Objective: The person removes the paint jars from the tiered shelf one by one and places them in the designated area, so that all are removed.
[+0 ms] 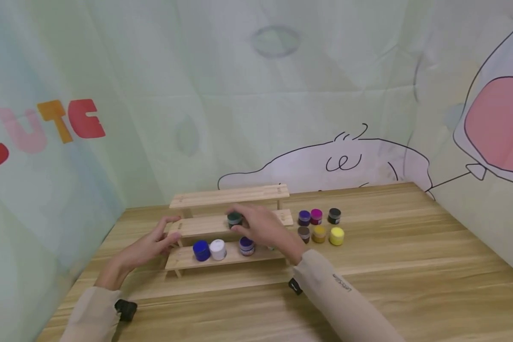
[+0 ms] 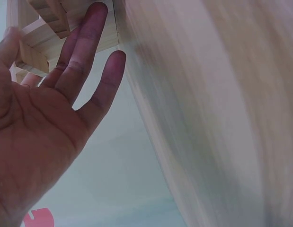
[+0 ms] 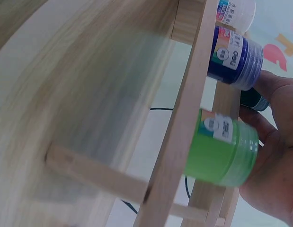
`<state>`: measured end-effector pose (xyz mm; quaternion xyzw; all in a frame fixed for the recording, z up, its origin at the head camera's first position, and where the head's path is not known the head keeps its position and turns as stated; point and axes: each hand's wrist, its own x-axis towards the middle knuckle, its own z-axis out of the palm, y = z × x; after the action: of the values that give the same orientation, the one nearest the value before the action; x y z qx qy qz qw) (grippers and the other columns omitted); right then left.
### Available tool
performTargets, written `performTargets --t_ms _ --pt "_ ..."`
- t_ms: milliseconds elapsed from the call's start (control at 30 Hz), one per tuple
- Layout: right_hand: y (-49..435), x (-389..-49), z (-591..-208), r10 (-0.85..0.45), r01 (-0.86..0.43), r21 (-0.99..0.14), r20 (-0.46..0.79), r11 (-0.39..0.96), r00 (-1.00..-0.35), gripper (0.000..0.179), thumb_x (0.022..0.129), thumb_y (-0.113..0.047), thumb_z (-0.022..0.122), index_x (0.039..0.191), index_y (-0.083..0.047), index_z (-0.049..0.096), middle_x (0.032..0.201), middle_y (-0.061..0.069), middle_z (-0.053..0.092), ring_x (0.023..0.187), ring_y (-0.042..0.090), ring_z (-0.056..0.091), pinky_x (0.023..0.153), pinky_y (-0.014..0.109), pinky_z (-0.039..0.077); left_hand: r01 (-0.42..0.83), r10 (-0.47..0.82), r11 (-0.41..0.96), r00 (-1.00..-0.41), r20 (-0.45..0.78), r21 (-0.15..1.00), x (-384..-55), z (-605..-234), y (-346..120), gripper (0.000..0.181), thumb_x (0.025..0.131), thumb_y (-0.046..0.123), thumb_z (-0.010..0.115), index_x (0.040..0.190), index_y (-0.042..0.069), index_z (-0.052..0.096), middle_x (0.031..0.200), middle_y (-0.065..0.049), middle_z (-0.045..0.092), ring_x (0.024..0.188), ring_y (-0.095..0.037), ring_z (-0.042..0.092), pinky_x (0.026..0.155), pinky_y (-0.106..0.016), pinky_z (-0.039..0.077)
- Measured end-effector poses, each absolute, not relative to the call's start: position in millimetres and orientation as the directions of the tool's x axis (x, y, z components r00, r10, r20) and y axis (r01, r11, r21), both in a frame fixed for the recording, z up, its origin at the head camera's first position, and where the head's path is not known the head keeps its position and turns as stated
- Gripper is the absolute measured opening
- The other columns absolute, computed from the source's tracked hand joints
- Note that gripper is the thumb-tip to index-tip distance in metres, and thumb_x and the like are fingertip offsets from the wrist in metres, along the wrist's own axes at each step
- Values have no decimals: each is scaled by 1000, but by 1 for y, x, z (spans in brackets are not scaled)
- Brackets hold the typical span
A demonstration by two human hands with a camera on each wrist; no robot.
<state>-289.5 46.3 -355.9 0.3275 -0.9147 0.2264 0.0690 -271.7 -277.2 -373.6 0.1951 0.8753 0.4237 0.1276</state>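
The lower tier [image 1: 184, 257], nearest the viewer, carries a blue jar [image 1: 201, 251] and a white jar [image 1: 217, 250] just beside each other, a dark blue jar [image 1: 246, 246] farther right, and a light green jar [image 3: 212, 151] at the right, best seen in the right wrist view. Behind it, the left hand [image 1: 156, 242] grips the left end of the wooden rack at the middle tier [image 1: 205, 226], thumb at the front edge; its outer fingers extend free. The right hand [image 1: 258, 225] grasps a dark green jar [image 1: 234, 219] between thumb and fingers at the middle tier; whether the base bears on the wood cannot be confirmed. The step in hand is judged to be seating this jar on the middle tier while the left hand steadies the rack. The next move calls for a level base, full contact, then release and an upward withdrawal that avoids the dark blue jar below. On the surface [image 1: 367, 275] to the right, brown [image 1: 303, 234], ochre [image 1: 319, 233] and yellow [image 1: 337, 236] jars form the front row; purple [image 1: 304, 218], magenta [image 1: 316, 216] and black [image 1: 335, 216] jars stand behind, presumably awaiting transfer. The top tier [image 1: 231, 195] lies farthest back on the rack, before a printed curtain [image 1: 196, 118].
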Motion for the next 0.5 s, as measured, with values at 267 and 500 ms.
performTargets --t_ms 267,500 --pt "64 -287 -358 -553 -606 -409 254 683 -794 42 99 -34 66 139 -28 55 130 -1 64 111 18 63 89 37 52 241 454 566 -889 -54 789 -273 -373 -277 61 110 29 43 156 9 8 120 -23 59 109 -34 62 88 -46 51" --pt "84 -283 -356 -525 -556 -491 216 670 -823 42 99 -32 65 139 -28 55 132 1 62 118 20 61 94 41 51 252 468 557 -883 -48 791 -273 -374 -279 60 110 29 41 156 9 8 119 -22 60 112 -37 62 91 -50 51"
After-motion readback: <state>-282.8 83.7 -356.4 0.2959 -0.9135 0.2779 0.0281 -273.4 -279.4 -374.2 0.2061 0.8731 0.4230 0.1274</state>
